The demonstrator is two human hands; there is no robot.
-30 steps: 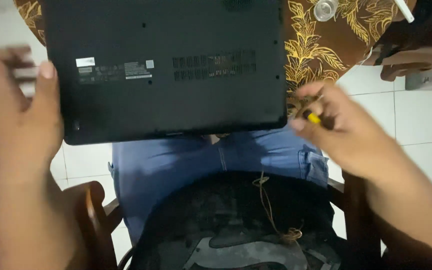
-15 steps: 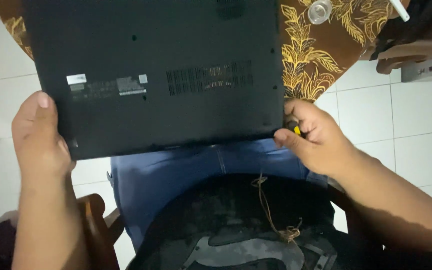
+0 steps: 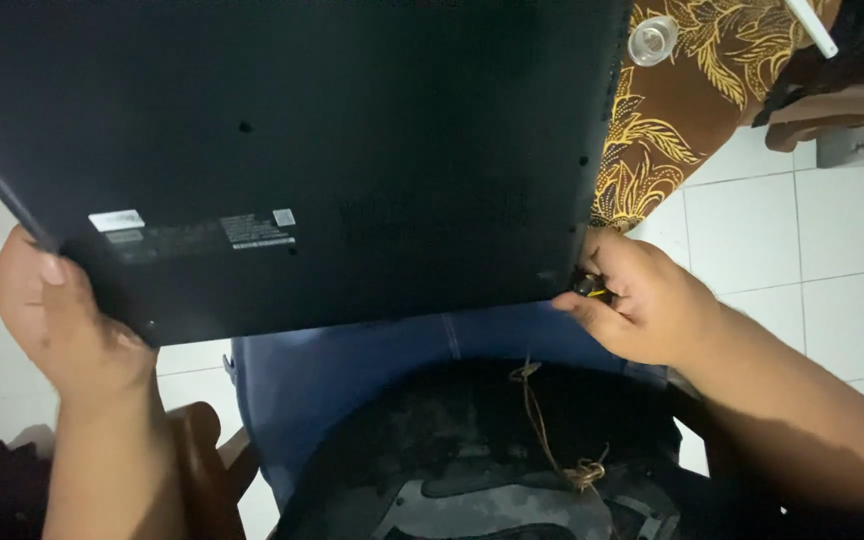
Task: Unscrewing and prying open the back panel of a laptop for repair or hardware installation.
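A dark laptop [image 3: 352, 150] is held bottom side up, tilted toward me, filling the upper left of the head view. White stickers and a vent grille show on its underside. My left hand [image 3: 67, 325] grips its near left corner, thumb on the underside. My right hand [image 3: 642, 300] is closed around a small screwdriver [image 3: 588, 288] with a black and yellow handle, pressed at the laptop's near right corner. The tip is hidden.
A brown cloth with a gold leaf pattern [image 3: 672, 120] covers a table behind the laptop, with a small clear round lid [image 3: 652, 38] on it. My blue jeans [image 3: 372, 370] and dark shirt are below. White floor tiles [image 3: 812, 250] lie to the right, wooden chair parts at upper right.
The laptop has tipped up and come closer to the camera. My left hand shifted down its left edge to the corner. My right hand stays at the right corner with the screwdriver.
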